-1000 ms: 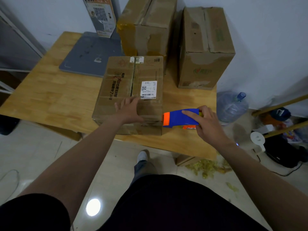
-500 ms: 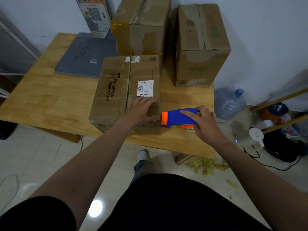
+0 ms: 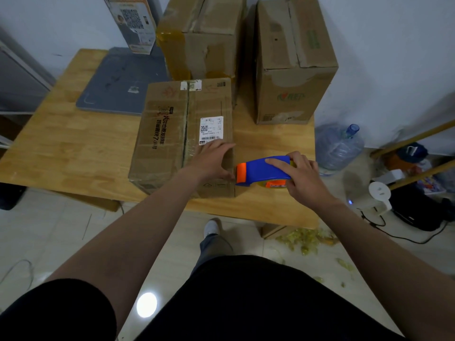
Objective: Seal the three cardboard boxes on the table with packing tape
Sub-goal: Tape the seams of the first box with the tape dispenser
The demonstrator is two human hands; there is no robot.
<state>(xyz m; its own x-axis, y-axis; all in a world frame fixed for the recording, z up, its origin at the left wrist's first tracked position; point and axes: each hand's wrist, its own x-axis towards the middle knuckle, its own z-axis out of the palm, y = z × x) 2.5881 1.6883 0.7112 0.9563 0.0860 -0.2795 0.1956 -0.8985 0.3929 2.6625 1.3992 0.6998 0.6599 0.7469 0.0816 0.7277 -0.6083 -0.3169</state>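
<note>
Three boxes on table (image 3: 73,148): rear box (image 3: 204,38) at 12 o'clock, side box (image 3: 293,57) at 1, low box (image 3: 167,134) nearest.

Left hand (image 3: 211,161) lies flat, fingers straight, on its near right corner.

Tape dispenser (image 3: 261,169), gripped by right hand (image 3: 302,178), lies at 3 o'clock of that hand, long axis 9–3, orange nose at the box's right wall.

Centre seam (image 3: 186,124) runs 12–6.

Tape contact not discernible; roll mostly covered.

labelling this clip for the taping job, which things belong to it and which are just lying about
Job: front box, back left box, back right box, blue tape dispenser gripped by the right hand, left hand resting on the front box.

Lying about: grey laptop, water jug, printed carton, scraps on the floor.
</note>
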